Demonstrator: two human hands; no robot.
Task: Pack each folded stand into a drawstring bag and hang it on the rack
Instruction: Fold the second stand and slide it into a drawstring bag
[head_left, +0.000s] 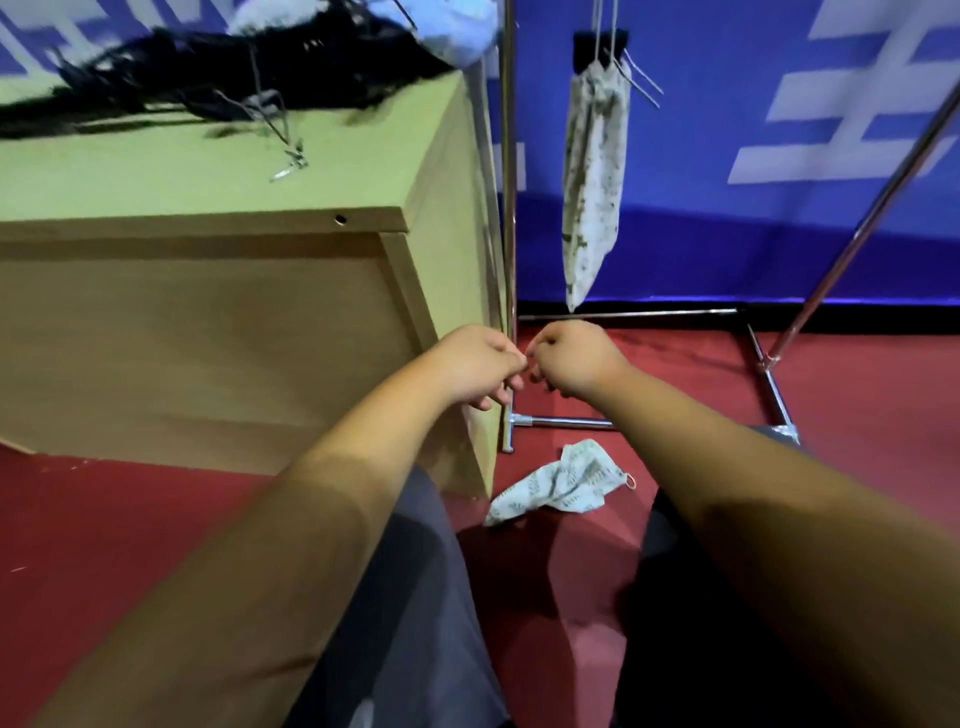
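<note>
The left grip (475, 364) and right grip (574, 358) meet low, just off the surface's (156, 176) near right corner. Both are clenched, fingertips together as if pinching a thin cord, but I cannot tell whether they hold anything. One filled drawstring bag (595, 171) hangs on the rack (508, 208). A crumpled empty bag (561, 483) lies on the floor (104, 519) by the rack's foot. Black folded stands (208, 67) are heaped at the surface's far edge, so the surface's corner lies between the hands and them.
</note>
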